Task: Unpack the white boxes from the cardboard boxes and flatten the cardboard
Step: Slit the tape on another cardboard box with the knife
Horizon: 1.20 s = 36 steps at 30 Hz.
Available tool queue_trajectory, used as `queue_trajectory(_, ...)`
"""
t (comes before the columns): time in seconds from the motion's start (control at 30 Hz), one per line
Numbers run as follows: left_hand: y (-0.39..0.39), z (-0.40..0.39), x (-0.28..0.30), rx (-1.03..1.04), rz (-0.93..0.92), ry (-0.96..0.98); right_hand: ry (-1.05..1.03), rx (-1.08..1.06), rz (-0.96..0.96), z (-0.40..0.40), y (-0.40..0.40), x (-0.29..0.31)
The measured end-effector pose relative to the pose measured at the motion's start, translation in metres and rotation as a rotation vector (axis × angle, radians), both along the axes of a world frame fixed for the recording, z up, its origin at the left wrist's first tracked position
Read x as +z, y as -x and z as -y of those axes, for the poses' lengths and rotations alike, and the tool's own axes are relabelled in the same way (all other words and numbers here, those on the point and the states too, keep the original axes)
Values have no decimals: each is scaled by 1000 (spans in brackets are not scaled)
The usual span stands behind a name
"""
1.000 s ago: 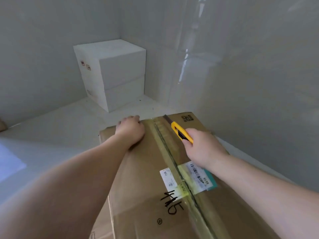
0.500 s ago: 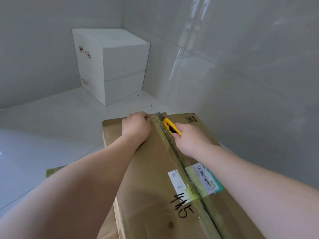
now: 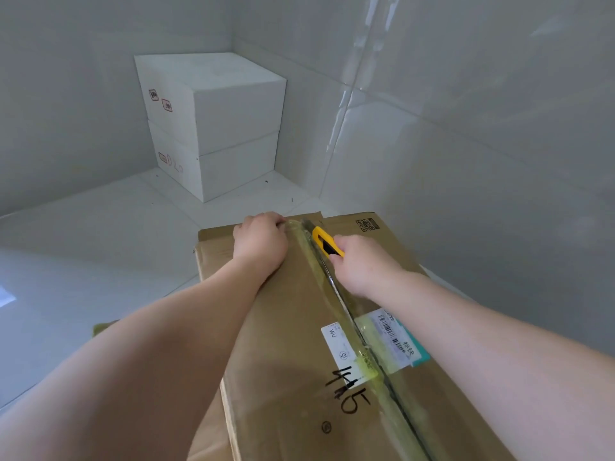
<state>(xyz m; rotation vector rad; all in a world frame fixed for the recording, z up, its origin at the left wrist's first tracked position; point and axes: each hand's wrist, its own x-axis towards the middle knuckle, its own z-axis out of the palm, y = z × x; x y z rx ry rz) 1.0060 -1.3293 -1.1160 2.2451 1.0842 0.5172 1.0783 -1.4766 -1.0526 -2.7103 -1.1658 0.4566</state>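
**Listener:** What is closest to you?

**Operator:** I see two bare forearms reaching forward over a brown cardboard box (image 3: 299, 344) lying flat-topped below me. A strip of clear tape (image 3: 336, 314) runs along its centre seam, crossing a white label (image 3: 339, 344) and a barcode sticker (image 3: 391, 337). Black marker writing sits beneath the label.

**Listener:** And the hands?

**Operator:** My left hand (image 3: 261, 241) rests at the far edge of the box, fingers curled over that edge, gripping it to steady it. My right hand (image 3: 364, 262) is clenched around a yellow utility knife (image 3: 326, 242), its tip at the seam near the far end.

**Listener:** How far along is the job?

**Operator:** I judge it early for this box. The flaps lie closed, so I cannot see what is inside. The seam looks dark, like a slit, but I cannot tell how much tape is cut. Opening, emptying and flattening remain. Another piece of cardboard (image 3: 103, 327) peeks out beneath my left arm.

**Listener:** Anything farther off?

**Operator:** Two white boxes (image 3: 233, 128) stand stacked in the corner, on the pale floor (image 3: 100, 227), well apart from the cardboard.
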Motion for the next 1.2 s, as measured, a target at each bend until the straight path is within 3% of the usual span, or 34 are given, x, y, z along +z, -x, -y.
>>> queue_trajectory(0.4, -1, 0, -2, 22, 11, 22, -32, -9, 15, -18, 6, -9)
queue_trajectory(0.67, 1, 0, -1, 33, 39, 42, -28, -9, 2, 12, 19, -4)
queue_trajectory(1.2, 1, -1, -6, 27, 45, 27, 95, 45, 31, 32, 22, 10)
